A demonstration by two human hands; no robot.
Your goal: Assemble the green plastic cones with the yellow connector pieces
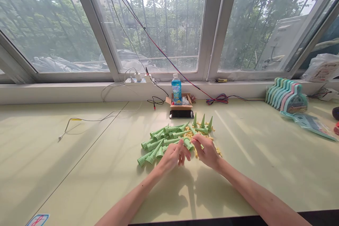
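Observation:
Between my hands is a green plastic cone, its wide end by my left thumb. My left hand is curled at the cone's side, thumb and fingers around its edge. The fingers of my right hand are pinched together at the cone's other side; whatever is in them is hidden. Behind and left of my hands lies a heap of similar green cones, pointing various ways. Small yellow plastic pieces lie partly beneath and behind my right hand. Three green cones stand point up at the back right of the heap.
Behind the heap lies a black phone, before an open cardboard box and a blue-liquid bottle. Cables run along the sill. Pastel dustpan-like items stand at right. A thin grey cord crosses the left side.

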